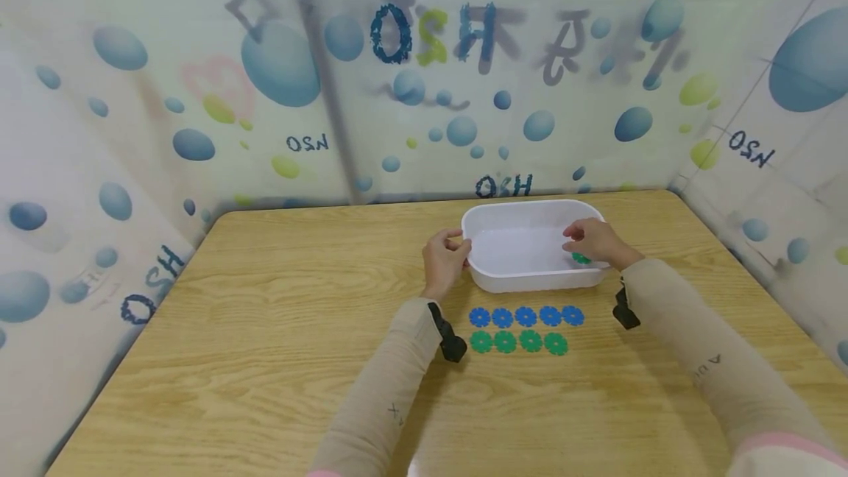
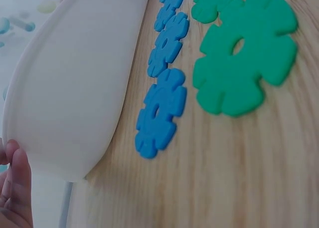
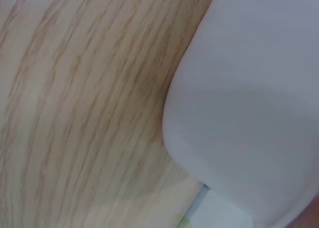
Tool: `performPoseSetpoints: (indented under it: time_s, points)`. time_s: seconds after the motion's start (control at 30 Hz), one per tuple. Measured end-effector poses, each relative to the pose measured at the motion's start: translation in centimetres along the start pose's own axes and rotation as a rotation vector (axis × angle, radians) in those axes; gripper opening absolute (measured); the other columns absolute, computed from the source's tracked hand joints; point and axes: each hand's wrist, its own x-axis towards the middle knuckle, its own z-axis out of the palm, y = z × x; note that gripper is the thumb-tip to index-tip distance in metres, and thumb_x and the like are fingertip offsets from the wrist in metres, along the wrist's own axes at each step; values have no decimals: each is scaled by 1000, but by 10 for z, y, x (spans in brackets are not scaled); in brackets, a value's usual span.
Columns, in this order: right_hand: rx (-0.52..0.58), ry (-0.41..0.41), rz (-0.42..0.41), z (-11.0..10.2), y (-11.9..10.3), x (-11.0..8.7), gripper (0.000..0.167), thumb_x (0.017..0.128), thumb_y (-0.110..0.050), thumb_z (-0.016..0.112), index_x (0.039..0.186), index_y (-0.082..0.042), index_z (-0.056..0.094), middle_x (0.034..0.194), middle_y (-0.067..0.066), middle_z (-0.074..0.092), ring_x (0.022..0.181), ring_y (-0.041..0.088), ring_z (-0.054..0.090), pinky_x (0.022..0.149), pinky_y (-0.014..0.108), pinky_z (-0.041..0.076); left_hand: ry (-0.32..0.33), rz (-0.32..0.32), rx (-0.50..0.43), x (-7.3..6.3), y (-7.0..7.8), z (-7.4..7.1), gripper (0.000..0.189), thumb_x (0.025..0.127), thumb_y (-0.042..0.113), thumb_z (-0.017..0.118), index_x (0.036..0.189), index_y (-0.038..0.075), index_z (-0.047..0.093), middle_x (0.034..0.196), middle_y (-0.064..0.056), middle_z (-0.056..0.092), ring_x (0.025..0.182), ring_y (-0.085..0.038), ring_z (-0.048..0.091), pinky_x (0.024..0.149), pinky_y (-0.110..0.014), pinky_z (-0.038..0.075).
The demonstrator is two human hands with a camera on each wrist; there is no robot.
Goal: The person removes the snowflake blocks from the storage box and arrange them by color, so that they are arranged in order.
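Observation:
A white plastic basin [image 1: 517, 282] stands on the wooden table. My left hand [image 1: 444, 263] grips its left rim between thumb and fingers; in the left wrist view, fingertips [image 2: 19, 173] show at the rim. Over the basin's right end is my right hand [image 1: 592, 240], thumb and forefinger apart. A green flower-shaped disc [image 1: 581, 258] shows just below that hand, partly covered by it. In front of the basin lie a row of several blue flower-shaped discs [image 1: 525, 316] and, nearer, a row of several green ones [image 1: 505, 342]. Only the basin's outer wall [image 3: 239, 108] fills the right wrist view.
The wooden table [image 1: 265, 337] reaches back to a wall covering [image 1: 424, 94] printed with blue and green drops. Dark wrist straps [image 1: 452, 344] sit on both sleeves. The disc rows lie between the forearms, close to the left wrist.

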Motion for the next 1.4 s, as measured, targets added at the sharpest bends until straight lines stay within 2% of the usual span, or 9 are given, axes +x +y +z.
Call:
performPoseSetpoints:
  time_s: [0.33,0.57,0.73,0.87,1.0,1.27,1.4]
  points:
    - [-47,-80,75,1,-3,4,35,85,-7,55,112,13,50,107,27,51,92,33,48,87,45,43,-6,6,14,1,-1,1,29,80,9,63,107,0,60,68,-8,58,56,-26,61,43,-20,48]
    - [-55,-95,27,-1,-2,4,32,81,-2,58,108,14,53,100,24,54,88,31,48,84,43,43,-6,2,4,1,-1,1,28,81,9,63,107,0,60,68,-7,57,56,-25,61,47,-28,52]
    - [-5,-105,44,1,-2,6,32,82,-2,58,111,12,52,104,23,53,91,30,47,87,44,41,-5,4,2,1,-1,0,28,81,8,62,107,0,60,68,-8,57,58,-29,61,48,-30,52]
    - [49,-109,78,2,-1,6,33,84,-3,56,115,9,51,110,23,50,96,31,46,91,45,40,-7,3,12,0,-1,0,28,81,9,62,108,0,60,68,-8,58,58,-29,61,46,-24,51]
    - [69,-108,57,1,0,5,32,84,-2,54,114,9,51,111,24,50,98,32,45,92,46,39,-9,4,20,0,-1,1,29,81,10,62,108,0,60,68,-8,58,59,-29,61,44,-21,49]
    - [34,-161,10,-1,0,4,28,81,-2,58,107,8,55,102,21,53,89,28,48,76,34,46,3,19,30,0,1,1,28,81,9,62,107,-1,60,67,-7,57,57,-28,61,43,-20,48]
    - [50,-162,7,1,0,4,28,80,-2,60,106,8,56,99,20,54,88,27,49,74,32,46,4,13,31,-1,2,1,28,81,9,62,107,-1,60,67,-7,57,57,-27,61,44,-22,49]
